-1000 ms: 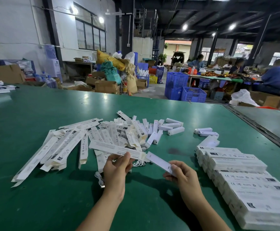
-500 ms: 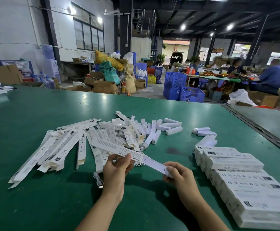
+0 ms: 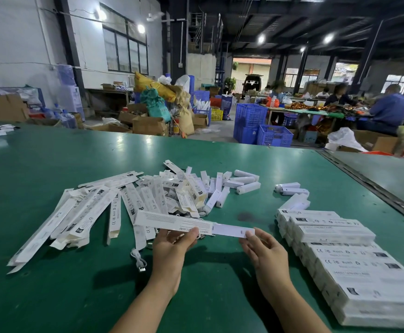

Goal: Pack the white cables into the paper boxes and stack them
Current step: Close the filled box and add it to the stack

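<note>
My left hand [image 3: 172, 246] pinches the paper box [image 3: 172, 222] by the green table's [image 3: 52, 296] near edge. My right hand [image 3: 263, 251] pinches the white insert [image 3: 232, 230], half inside the box's end. Pushed askew, it may crumple the mouth. A white cable [image 3: 138, 259] lies beside my left hand.

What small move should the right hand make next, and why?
Probably slide the white piece deeper into the paper box: the right hand pinches its outer end, much of it sticks out, and the left hand holds the box.
</note>
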Available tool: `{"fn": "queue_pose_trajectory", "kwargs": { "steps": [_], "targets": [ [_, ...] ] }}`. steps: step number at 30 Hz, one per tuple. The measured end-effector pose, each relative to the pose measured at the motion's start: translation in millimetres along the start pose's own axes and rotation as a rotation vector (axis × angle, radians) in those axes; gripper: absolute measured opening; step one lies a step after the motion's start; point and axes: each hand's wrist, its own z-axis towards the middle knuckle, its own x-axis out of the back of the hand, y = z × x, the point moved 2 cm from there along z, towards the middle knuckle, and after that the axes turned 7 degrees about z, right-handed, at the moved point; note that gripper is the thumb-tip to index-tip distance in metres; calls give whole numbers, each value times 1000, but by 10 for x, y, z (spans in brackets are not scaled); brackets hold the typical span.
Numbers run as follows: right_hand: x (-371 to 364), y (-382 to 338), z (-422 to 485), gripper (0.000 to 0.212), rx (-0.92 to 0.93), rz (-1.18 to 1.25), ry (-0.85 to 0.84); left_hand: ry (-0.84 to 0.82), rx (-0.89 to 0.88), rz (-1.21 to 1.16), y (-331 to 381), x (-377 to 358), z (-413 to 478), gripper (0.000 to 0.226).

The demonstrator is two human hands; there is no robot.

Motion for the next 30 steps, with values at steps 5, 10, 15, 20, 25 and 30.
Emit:
{"fn": "queue_pose_trajectory", "kwargs": {
  "steps": [5, 10, 15, 20, 25, 30],
  "targets": [
    [7, 26, 25, 19, -28, -38, -6, 21, 1, 7, -17, 17, 19, 22],
    [-26, 51, 3, 15, -120, -3, -48, -29, 91, -121, -44, -14, 17, 34],
    [-108, 69, -69, 18, -73, -133, -88, -62, 60, -30, -67, -57, -21, 24],
    [-203, 108, -152, 20, -178, -179, -198, -82, 19, 46, -51, -101, -71, 23],
    [-253, 68, -224, 34, -379, -97, -381, -61, 62, 3, -72, -80, -24, 19],
    [-280, 27, -272, 51, -513, -98, -526, -92, 81, 10, -75, -75, -21, 18]
  ]
}}
